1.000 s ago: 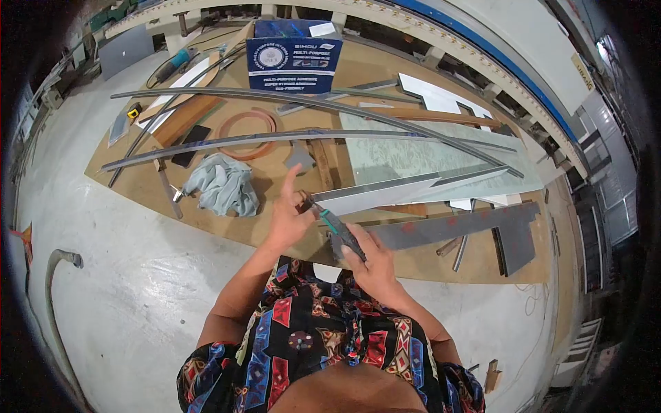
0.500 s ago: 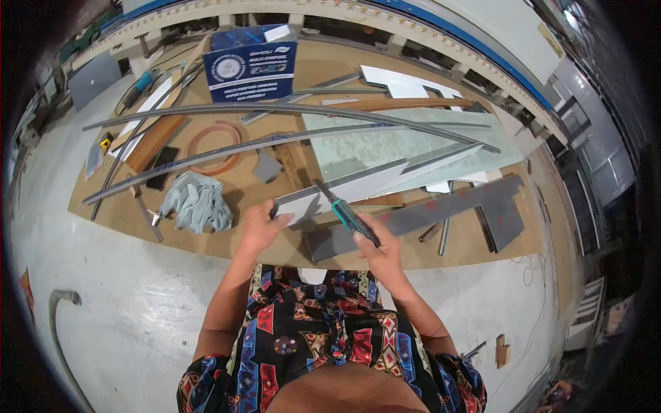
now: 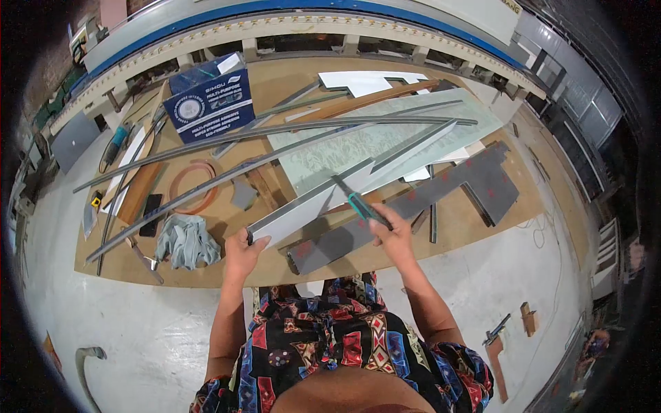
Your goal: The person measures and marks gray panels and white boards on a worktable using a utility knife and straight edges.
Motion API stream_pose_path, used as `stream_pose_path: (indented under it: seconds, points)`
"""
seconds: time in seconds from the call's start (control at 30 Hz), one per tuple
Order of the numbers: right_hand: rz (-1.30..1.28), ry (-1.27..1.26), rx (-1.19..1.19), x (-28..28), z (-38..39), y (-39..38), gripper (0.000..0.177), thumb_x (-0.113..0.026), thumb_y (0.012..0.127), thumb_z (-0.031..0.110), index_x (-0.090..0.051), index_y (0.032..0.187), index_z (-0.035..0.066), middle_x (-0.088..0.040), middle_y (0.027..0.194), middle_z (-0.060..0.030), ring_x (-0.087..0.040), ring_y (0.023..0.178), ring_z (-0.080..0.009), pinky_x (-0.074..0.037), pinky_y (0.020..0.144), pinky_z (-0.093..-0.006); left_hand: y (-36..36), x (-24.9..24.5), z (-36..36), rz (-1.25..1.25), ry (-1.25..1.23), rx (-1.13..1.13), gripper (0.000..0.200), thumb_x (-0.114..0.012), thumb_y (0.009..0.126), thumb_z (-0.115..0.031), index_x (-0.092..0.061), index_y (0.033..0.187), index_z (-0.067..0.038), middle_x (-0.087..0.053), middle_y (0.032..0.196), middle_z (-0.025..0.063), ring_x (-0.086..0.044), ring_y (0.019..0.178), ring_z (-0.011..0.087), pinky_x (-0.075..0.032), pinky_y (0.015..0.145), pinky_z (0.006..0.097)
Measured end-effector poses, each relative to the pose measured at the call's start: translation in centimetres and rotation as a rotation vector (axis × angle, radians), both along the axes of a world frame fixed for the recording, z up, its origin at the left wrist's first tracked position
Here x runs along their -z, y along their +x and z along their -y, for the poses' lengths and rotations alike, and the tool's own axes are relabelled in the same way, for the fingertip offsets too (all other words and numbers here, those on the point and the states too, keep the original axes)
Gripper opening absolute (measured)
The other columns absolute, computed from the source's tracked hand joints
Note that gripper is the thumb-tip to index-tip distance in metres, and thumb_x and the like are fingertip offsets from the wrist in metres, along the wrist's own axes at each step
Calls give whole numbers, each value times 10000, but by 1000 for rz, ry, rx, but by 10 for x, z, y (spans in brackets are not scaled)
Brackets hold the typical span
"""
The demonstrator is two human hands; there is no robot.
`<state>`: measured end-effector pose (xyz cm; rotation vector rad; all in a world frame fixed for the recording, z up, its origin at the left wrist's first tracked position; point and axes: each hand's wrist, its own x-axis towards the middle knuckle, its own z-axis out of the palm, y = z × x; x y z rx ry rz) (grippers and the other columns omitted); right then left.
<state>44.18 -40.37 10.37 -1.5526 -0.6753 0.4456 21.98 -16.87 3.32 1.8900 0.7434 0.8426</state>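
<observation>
My left hand [image 3: 244, 252] grips the near end of a long white panel [image 3: 303, 217] with a dark grey edge, which slants away to the right over a patterned pale green sheet [image 3: 317, 158]. In my right hand [image 3: 392, 235] is a black and teal utility knife [image 3: 363, 208], its tip at the panel's dark upper edge. Below the panel lies a dark grey board [image 3: 344, 243] with red marks. The fingers of both hands are closed.
A blue adhesive box [image 3: 209, 100] stands at the back left. Long grey strips [image 3: 206, 180] cross the table [image 3: 117, 265]. A crumpled grey cloth [image 3: 187, 241], a dark phone-like object [image 3: 151, 214] and an orange-brown coil [image 3: 180, 180] lie on the left.
The view has shifted. My right hand and the knife have moved farther right along the panel's edge, away from my left hand, which still holds the near end.
</observation>
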Motion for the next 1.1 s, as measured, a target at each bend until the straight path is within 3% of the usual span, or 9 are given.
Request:
stream_pose_path:
  seconds: [0.1,0.2,0.23,0.33,0.63,0.73,0.87,0.97,1.1]
  points:
    - [22,13,110,4,5,25,303,-582,791,83,-572,1091,37,-571,791,-23,-424,467,-40,-377,420,-197,0,-16,8,26,-61,32,204,-688,691,-98,-608,822,37,-604,660,69,-505,608,81,-434,576,257]
    - [120,-26,229,2,12,46,304,-580,788,78,-567,1087,22,-575,806,-24,-491,554,-70,-429,497,-226,1,-26,13,25,-91,55,194,-671,699,-51,-609,855,44,-620,740,43,-518,666,75,-437,621,244]
    - [293,-16,268,7,12,54,323,-579,780,72,-552,1097,15,-606,846,-68,-580,711,-148,-463,644,-272,0,-29,15,9,-108,57,190,-661,700,-25,-600,864,52,-619,784,37,-521,697,77,-435,645,241]
    - [560,-19,369,12,10,54,319,-580,775,73,-555,1087,14,-619,913,-129,-595,875,-224,-442,773,-300,-1,-38,17,-96,-63,53,200,-650,704,2,-595,888,59,-622,837,30,-527,741,80,-435,681,240]
    - [343,1,254,16,7,53,318,-600,756,98,-572,1061,14,-602,982,-184,-589,894,-300,-445,785,-329,4,-28,17,41,-93,56,204,-666,705,-62,-613,855,66,-631,736,60,-526,660,85,-439,619,248]
    - [506,-31,401,13,11,66,301,-603,759,57,-571,1053,7,-570,796,-46,-488,712,-62,-407,634,-215,1,-25,14,-13,-67,42,212,-665,706,-74,-611,852,70,-628,716,65,-517,645,86,-436,609,250]
    - [703,-84,390,1,12,47,342,-612,741,67,-572,1081,73,-583,807,-99,-563,685,-173,-443,626,-275,3,-15,10,24,-39,21,209,-663,708,-91,-607,831,69,-607,666,60,-496,609,84,-425,577,253]
    - [744,-141,378,2,7,36,356,-628,745,138,-580,1097,163,-568,827,-152,-584,738,-328,-461,631,-385,-1,-5,-1,-62,-6,30,196,-665,707,-96,-604,808,60,-591,643,47,-480,585,78,-416,554,250]
    - [744,-217,375,4,5,33,371,-626,744,139,-569,1107,187,-559,817,-150,-582,711,-333,-456,612,-398,2,-18,9,0,-38,17,198,-676,698,-101,-597,789,56,-562,613,29,-452,562,73,-397,525,251]
